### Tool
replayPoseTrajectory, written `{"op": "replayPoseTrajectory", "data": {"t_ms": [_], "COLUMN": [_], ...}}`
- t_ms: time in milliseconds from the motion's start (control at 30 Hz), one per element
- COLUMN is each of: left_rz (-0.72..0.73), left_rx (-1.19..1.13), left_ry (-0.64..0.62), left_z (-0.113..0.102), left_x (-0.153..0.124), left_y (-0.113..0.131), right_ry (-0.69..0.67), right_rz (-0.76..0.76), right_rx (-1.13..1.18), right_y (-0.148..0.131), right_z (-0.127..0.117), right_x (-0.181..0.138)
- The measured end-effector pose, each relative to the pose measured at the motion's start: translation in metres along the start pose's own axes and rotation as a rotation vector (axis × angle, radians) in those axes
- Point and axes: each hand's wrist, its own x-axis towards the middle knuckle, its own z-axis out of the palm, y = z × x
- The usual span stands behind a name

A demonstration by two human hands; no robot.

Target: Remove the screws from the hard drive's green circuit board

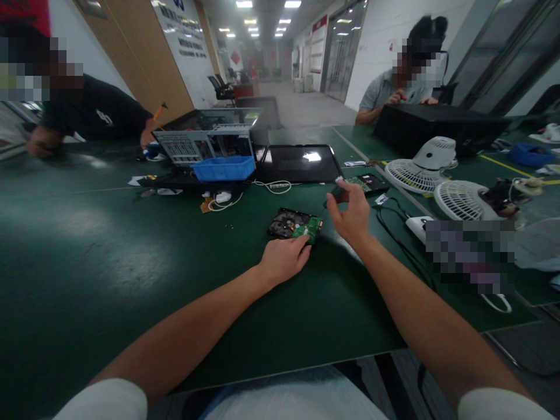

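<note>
A hard drive (286,223) lies on the green table mat (131,256) with its green circuit board (308,228) at the near right corner. My left hand (284,258) rests on the mat with its fingertips closed on that corner of the drive. My right hand (349,211) hovers just right of the drive, fingers wrapped round a dark-handled screwdriver (338,191) whose tip points down toward the board.
An open computer case (205,143) with a blue tray (224,168) and a black side panel (300,163) lie beyond. Another drive (370,183), two white fans (420,166), cables (394,227) sit to the right. Two other people work at the far table edges.
</note>
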Motion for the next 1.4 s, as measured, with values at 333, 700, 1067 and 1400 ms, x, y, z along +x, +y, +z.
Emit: {"op": "replayPoseTrajectory", "data": {"t_ms": [333,700,1067,1400], "left_rz": [-0.094,-0.171,-0.132,-0.114], "left_rx": [0.081,0.129,0.1,0.11], "left_ry": [-0.024,-0.065,-0.034,-0.019], "left_z": [0.0013,0.0006,0.0026,0.005], "left_x": [0.003,0.0051,0.0046,0.0038], "left_y": [-0.0001,0.0016,0.0005,-0.001], "right_ry": [-0.052,-0.063,-0.076,-0.034], "right_rz": [0.026,0.042,0.057,0.053], "right_rx": [0.077,0.075,0.115,0.056], "right_y": [-0.0029,0.0015,-0.0004,0.0034], "right_z": [-0.0009,0.0038,0.0038,0.0037], "right_x": [-0.0004,-0.0016,-0.003,-0.0036]}}
